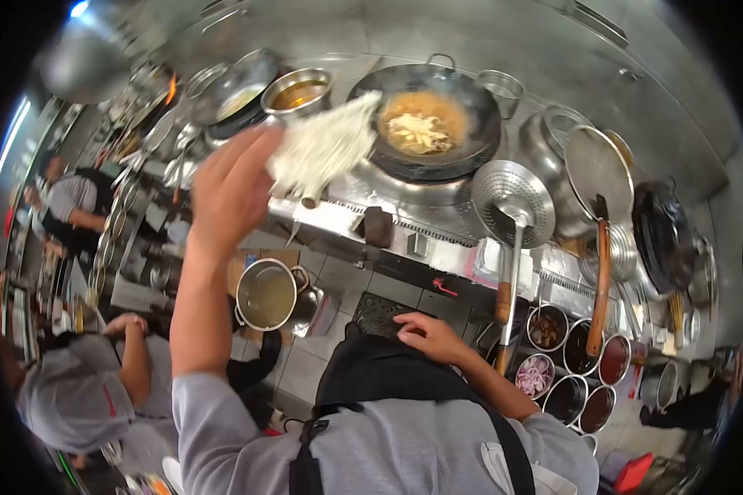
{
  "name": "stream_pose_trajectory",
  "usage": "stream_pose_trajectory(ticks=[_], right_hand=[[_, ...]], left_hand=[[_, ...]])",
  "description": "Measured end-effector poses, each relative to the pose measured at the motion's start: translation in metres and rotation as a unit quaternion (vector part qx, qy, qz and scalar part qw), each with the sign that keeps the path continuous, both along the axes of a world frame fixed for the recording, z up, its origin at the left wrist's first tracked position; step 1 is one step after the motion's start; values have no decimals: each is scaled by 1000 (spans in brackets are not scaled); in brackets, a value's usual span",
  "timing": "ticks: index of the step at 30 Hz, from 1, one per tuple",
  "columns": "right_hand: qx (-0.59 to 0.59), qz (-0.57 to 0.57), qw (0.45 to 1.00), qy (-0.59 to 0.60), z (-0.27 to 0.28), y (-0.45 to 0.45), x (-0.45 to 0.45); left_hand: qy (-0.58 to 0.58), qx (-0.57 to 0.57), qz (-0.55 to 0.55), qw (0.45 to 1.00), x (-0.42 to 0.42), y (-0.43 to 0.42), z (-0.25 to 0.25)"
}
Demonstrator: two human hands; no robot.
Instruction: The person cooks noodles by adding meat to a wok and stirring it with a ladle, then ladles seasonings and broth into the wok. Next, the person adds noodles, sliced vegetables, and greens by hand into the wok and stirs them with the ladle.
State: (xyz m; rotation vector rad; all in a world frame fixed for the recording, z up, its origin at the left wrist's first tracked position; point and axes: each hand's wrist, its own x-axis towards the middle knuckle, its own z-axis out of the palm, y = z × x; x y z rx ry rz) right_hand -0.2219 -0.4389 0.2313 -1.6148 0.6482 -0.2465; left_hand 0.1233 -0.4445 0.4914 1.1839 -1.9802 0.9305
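My left hand point(231, 186) is raised at the left of the stove, its fingers closed on the edge of a white cloth point(326, 148). The cloth is smeared by motion and spreads toward the rim of a black wok point(479, 124). Inside the wok, pale yellow pieces point(421, 132) lie in a brownish-orange liquid. A short round end point(309, 201) pokes out below the cloth; what it belongs to is hidden. Low in front of my black apron point(371, 363), my right hand point(431, 337) is open and holds nothing, thumb and fingers apart.
A perforated ladle point(512, 198) and a wood-handled strainer point(600, 173) rest right of the wok. Containers of sauces and sliced onion point(535, 376) stand lower right. A bowl of amber liquid point(297, 92) is left of the wok. A pot point(267, 293) and a co-worker point(82, 379) are at left.
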Motion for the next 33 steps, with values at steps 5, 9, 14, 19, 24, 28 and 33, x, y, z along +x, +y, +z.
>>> stream_pose_trajectory(ticks=[5, 9, 14, 19, 24, 28, 33], right_hand=[[-27, -186, 982, -12, 61, 2, -54], [-106, -401, 910, 28, 78, 3, -85], [-183, -503, 781, 320, 35, 12, -119], [-189, -471, 759, 408, -15, 18, -102], [-158, -480, 743, 439, -18, 20, -107], [-207, -506, 765, 341, -1, 13, -104], [-5, -541, 832, 127, 96, -37, -5]], left_hand=[[20, 54, -83, 995, -7, -189, -64], [-49, 260, -17, 964, -44, -213, -153], [134, 269, -120, 946, -35, -197, -218], [189, 232, -160, 941, -29, -202, -241], [208, 258, -149, 931, -29, -193, -232], [239, 244, -136, 930, -33, -192, -230], [235, 288, -132, 919, -28, -207, -228]])
